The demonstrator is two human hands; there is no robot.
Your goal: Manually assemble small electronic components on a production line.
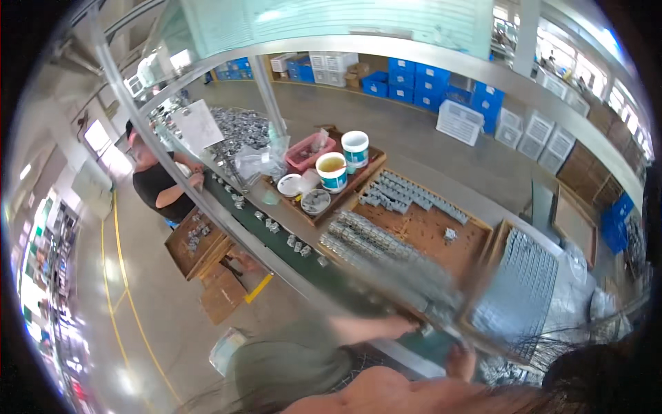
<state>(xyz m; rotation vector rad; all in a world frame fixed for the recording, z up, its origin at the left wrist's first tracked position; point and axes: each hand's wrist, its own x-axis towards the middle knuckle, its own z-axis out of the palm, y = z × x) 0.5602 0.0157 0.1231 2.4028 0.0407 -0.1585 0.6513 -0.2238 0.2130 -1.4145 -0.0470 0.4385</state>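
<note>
My left hand (403, 325) reaches over the green conveyor belt (424, 347), close to the front edge of a wooden tray (441, 250) lined with rows of small grey metal parts (376, 238). A small pale piece (427, 330) lies by its fingertips; whether they hold it I cannot make out. Over the belt's near end is my right hand (460, 361), smeared by motion, its fingers unclear. Beside it, a heap of loose metal parts (507, 370) sits at the lower right. Several single metal parts (298, 246) are spread along the belt farther left.
A second tray (514, 283) of packed parts stands at right. Beyond the belt are two white-and-teal buckets (332, 172) and a pink basin (310, 150). A co-worker (162, 181) works at the far left. A metal frame post (134, 103) rises there. Blue crates (416, 84) line the back.
</note>
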